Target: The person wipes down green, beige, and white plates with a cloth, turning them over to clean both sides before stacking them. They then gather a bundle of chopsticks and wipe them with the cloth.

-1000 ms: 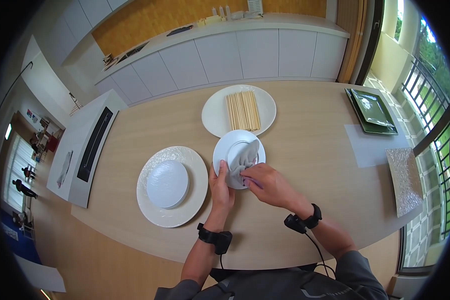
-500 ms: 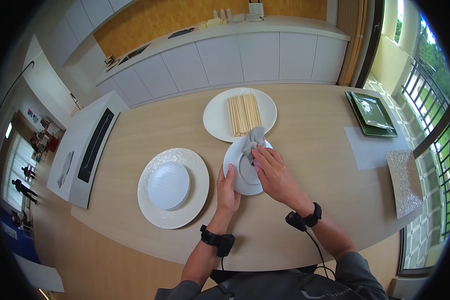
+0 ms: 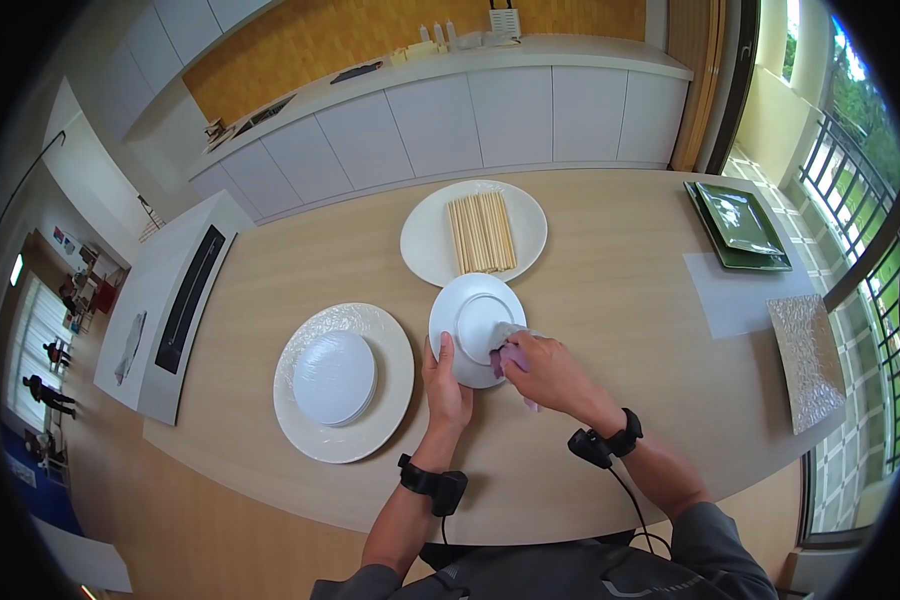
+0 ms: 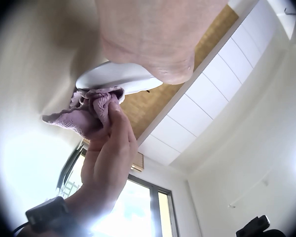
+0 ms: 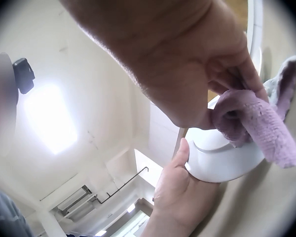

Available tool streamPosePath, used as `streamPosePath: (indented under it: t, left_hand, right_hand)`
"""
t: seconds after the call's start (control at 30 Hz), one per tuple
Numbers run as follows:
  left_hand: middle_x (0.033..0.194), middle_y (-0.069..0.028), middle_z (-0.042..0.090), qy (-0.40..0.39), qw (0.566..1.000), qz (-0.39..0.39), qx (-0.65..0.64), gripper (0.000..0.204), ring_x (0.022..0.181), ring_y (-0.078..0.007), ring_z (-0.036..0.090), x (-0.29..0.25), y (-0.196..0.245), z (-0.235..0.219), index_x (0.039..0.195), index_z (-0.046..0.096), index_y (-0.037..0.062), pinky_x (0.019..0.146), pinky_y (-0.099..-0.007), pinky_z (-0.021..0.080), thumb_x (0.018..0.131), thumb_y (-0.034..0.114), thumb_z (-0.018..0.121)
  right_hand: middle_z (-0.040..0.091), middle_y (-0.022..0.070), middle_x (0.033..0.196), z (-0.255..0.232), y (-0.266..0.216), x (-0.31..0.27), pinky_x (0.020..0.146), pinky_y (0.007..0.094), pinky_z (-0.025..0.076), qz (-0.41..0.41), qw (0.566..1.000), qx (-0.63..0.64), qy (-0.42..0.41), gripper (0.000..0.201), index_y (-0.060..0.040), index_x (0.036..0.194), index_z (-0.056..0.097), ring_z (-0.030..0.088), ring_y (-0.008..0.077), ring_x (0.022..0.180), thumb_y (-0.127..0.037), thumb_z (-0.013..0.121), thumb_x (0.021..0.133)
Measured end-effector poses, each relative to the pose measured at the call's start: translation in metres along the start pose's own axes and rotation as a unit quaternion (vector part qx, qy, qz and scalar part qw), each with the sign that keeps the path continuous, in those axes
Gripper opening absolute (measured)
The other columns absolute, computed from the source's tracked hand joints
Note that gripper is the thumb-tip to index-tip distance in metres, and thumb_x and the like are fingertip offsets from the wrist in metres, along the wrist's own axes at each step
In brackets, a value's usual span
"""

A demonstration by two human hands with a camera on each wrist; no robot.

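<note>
My left hand [image 3: 448,392] grips a small white plate [image 3: 458,302] by its lower left edge, thumb on the upper face. The plate's foot ring faces up. At its right edge, my right hand [image 3: 558,376] pinches a cloth [image 3: 511,360], purple on one side and pale grey on the other. In the right wrist view the cloth [image 5: 266,126] folds over the plate's rim [image 5: 227,165], with a loose end hanging out. The left wrist view shows the bunched cloth [image 4: 84,121] against the plate's edge from below.
Left of my hands, a stack of small white plates [image 3: 334,376] sits on a large cream plate [image 3: 392,415]. Beyond them, an oval white plate [image 3: 426,235] bears a row of wooden sticks [image 3: 482,232]. Green square plates [image 3: 740,218] and a textured rectangular plate [image 3: 808,365] lie at the right.
My right hand and the cloth moved from the plate's lower middle up to its far edge, then back down to the right edge. The left hand keeps its hold, shifting slightly with the plate.
</note>
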State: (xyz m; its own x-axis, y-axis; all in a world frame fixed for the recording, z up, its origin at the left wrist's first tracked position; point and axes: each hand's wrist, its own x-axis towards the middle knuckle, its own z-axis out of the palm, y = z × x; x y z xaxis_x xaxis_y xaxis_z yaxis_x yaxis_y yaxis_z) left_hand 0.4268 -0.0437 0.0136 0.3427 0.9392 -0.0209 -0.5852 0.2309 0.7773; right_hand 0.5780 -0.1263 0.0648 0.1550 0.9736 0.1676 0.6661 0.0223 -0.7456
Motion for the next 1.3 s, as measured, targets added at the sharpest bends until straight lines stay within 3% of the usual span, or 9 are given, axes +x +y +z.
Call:
streamPosePath:
  t: [0.17, 0.23, 0.43, 0.63, 0.87, 0.97, 1.03, 1.13, 1.3]
  left_hand:
    - [0.125, -0.0069, 0.059, 0.021, 1.0, -0.02, -0.004, 0.036, 0.113, -0.0173, 0.06, -0.001, 0.007, 0.002, 0.134, 0.048, 0.0068, 0.097, -0.0342, 0.049, 0.107, 0.029, 0.049]
    - [0.124, -0.0067, 0.06, 0.022, 0.999, -0.036, 0.0, 0.035, 0.111, -0.017, 0.061, -0.002, 0.006, 0.002, 0.134, 0.048, 0.0068, 0.095, -0.0337, 0.05, 0.107, 0.029, 0.049]
    - [0.125, -0.006, 0.061, -0.032, 0.999, -0.023, -0.015, 0.034, 0.113, -0.015, 0.061, -0.003, -0.008, 0.003, 0.135, 0.05, 0.0061, 0.097, -0.0311, 0.05, 0.108, 0.026, 0.047]
    - [0.129, -0.0058, 0.06, -0.038, 0.999, -0.035, 0.007, 0.036, 0.117, -0.0149, 0.06, -0.005, -0.004, 0.004, 0.136, 0.05, 0.0057, 0.097, -0.0311, 0.051, 0.107, 0.027, 0.048]
    - [0.129, -0.0065, 0.059, -0.046, 0.998, -0.034, 0.01, 0.038, 0.117, -0.0151, 0.06, -0.006, -0.002, 0.005, 0.137, 0.048, 0.005, 0.097, -0.0316, 0.051, 0.107, 0.028, 0.049]
    - [0.129, -0.0067, 0.059, -0.036, 0.999, -0.027, 0.013, 0.037, 0.117, -0.0156, 0.06, -0.006, -0.003, 0.006, 0.137, 0.048, 0.005, 0.097, -0.0324, 0.051, 0.107, 0.028, 0.048]
    - [0.129, -0.0068, 0.06, -0.033, 0.999, -0.02, 0.01, 0.036, 0.117, -0.0163, 0.06, -0.007, -0.002, 0.006, 0.136, 0.049, 0.0052, 0.098, -0.0331, 0.05, 0.108, 0.028, 0.048]
    - [0.13, -0.0071, 0.059, -0.026, 1.0, -0.012, 0.007, 0.036, 0.117, -0.0168, 0.059, -0.006, -0.002, 0.006, 0.135, 0.049, 0.0054, 0.099, -0.0336, 0.049, 0.108, 0.028, 0.048]
    - [0.13, -0.0076, 0.058, -0.012, 1.0, -0.005, 0.001, 0.036, 0.118, -0.0169, 0.058, -0.005, 0.0, 0.006, 0.135, 0.049, 0.0059, 0.1, -0.0343, 0.049, 0.107, 0.029, 0.048]
  right_hand:
    - [0.067, 0.0239, 0.092, 0.008, -0.009, -0.005, 0.077, 0.0491, 0.052, -0.107, 0.993, 0.053, 0.009, 0.018, 0.003, 0.096, 0.061, 0.064, 0.0438, 0.086, -0.014, 0.059, 0.091]
    - [0.067, 0.0237, 0.1, 0.013, -0.014, -0.006, 0.081, 0.0495, 0.052, -0.154, 0.984, 0.079, 0.03, 0.023, 0.0012, 0.11, 0.062, 0.063, 0.0426, 0.091, -0.011, 0.061, 0.09]
    - [0.06, 0.0232, 0.126, 0.015, -0.005, 0.001, 0.097, 0.0461, 0.049, -0.217, 0.97, -0.01, 0.105, 0.04, 0.0035, 0.128, 0.055, 0.057, 0.0409, 0.115, 0.0, 0.058, 0.088]
    - [0.058, 0.0223, 0.13, 0.006, 0.003, 0.007, 0.105, 0.0453, 0.044, -0.218, 0.965, -0.083, 0.116, 0.045, 0.0054, 0.129, 0.054, 0.053, 0.0389, 0.123, 0.003, 0.057, 0.084]
    - [0.059, 0.0227, 0.129, 0.001, 0.017, 0.011, 0.103, 0.0456, 0.045, -0.181, 0.965, -0.125, 0.145, 0.044, 0.0056, 0.128, 0.054, 0.054, 0.0409, 0.119, 0.002, 0.057, 0.085]
    - [0.061, 0.0234, 0.121, 0.001, 0.018, 0.011, 0.094, 0.0474, 0.049, -0.17, 0.967, -0.096, 0.166, 0.038, 0.005, 0.125, 0.055, 0.057, 0.0416, 0.112, 0.0, 0.057, 0.087]
    - [0.062, 0.0245, 0.109, -0.002, 0.013, 0.01, 0.083, 0.0506, 0.051, -0.1, 0.983, -0.067, 0.138, 0.026, 0.0044, 0.114, 0.056, 0.061, 0.0434, 0.1, -0.005, 0.056, 0.09]
    - [0.064, 0.0231, 0.103, -0.003, 0.013, 0.008, 0.08, 0.0496, 0.051, -0.033, 0.992, -0.067, 0.106, 0.029, 0.003, 0.115, 0.057, 0.063, 0.0427, 0.091, -0.009, 0.06, 0.089]
    - [0.065, 0.0239, 0.091, 0.0, 0.015, 0.006, 0.074, 0.0521, 0.051, -0.048, 0.994, -0.036, 0.091, 0.018, 0.0024, 0.097, 0.056, 0.063, 0.0444, 0.084, -0.013, 0.057, 0.089]
